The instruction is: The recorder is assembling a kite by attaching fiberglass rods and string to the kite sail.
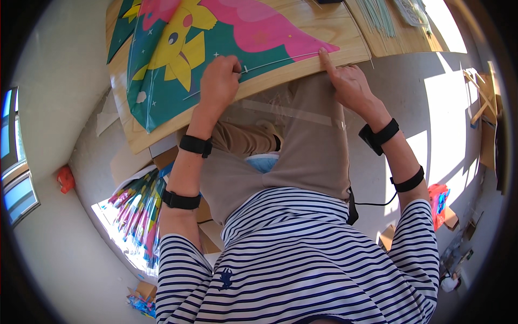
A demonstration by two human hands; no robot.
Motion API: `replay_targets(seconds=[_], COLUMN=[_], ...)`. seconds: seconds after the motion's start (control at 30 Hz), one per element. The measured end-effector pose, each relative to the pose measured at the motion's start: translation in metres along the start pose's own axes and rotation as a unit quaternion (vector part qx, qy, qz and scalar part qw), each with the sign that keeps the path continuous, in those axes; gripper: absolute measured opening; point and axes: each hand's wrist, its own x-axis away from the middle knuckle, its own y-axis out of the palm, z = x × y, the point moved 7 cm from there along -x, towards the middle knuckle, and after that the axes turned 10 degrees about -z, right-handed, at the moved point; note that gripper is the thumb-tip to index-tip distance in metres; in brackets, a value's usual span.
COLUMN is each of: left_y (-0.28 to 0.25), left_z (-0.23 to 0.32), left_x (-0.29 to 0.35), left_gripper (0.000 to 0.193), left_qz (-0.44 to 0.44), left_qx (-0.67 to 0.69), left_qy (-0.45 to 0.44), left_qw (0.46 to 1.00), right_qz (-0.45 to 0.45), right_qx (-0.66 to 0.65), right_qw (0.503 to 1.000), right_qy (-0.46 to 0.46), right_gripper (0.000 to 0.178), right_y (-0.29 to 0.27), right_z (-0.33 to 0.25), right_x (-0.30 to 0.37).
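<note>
A green and pink kite sheet (270, 32) with a yellow cartoon figure lies on the wooden table (353, 46). A thin white rod (280, 63) runs along its near edge, with a small white fitting (245, 69) on it. My left hand (217, 81) is closed over the rod beside the fitting, its fingers curled; whatever they pinch is hidden. Near the sheet's pink right corner, my right hand (349, 86) presses the rod's end with a stretched index finger. Its other fingers are loosely bent and grip nothing visible.
On another tabletop at the upper right lie a bundle of pale thin rods (376, 16) and a clear plastic container (413, 12). Colourful folded sheets (135, 216) stand on the floor at left. A red bag (438, 195) and wooden pieces (479, 97) are at right.
</note>
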Motion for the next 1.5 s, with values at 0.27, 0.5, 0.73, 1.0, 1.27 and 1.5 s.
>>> replay_targets(seconds=[0.27, 0.5, 0.73, 1.0, 1.27, 1.5], left_y=[0.006, 0.009, 0.006, 0.010, 0.015, 0.014], left_z=[0.002, 0.001, 0.003, -0.004, -0.009, -0.011], left_x=[0.005, 0.009, -0.001, -0.016, -0.018, -0.017], left_gripper=[0.007, 0.006, 0.005, 0.007, 0.008, 0.009], left_qz=[0.061, 0.042, 0.025, 0.013, -0.006, -0.009], left_qx=[-0.046, -0.042, 0.074, 0.118, 0.157, 0.156], left_qy=[0.005, -0.009, -0.028, -0.063, -0.104, -0.104], left_qw=[0.997, 0.998, 0.997, 0.991, 0.982, 0.982], right_qz=[0.014, 0.017, 0.015, 0.008, 0.033, -0.002], right_qx=[0.003, 0.003, 0.000, -0.005, -0.003, 0.014], right_qw=[1.000, 1.000, 1.000, 1.000, 0.999, 1.000], right_qy=[-0.010, -0.011, -0.009, -0.007, -0.016, 0.009], right_gripper=[0.101, 0.100, 0.100, 0.100, 0.100, 0.093], right_y=[-0.002, -0.004, -0.004, -0.006, -0.005, -0.007], right_z=[-0.001, -0.002, -0.002, -0.004, -0.002, -0.004], right_x=[0.001, 0.001, 0.002, 0.002, 0.003, 0.002])
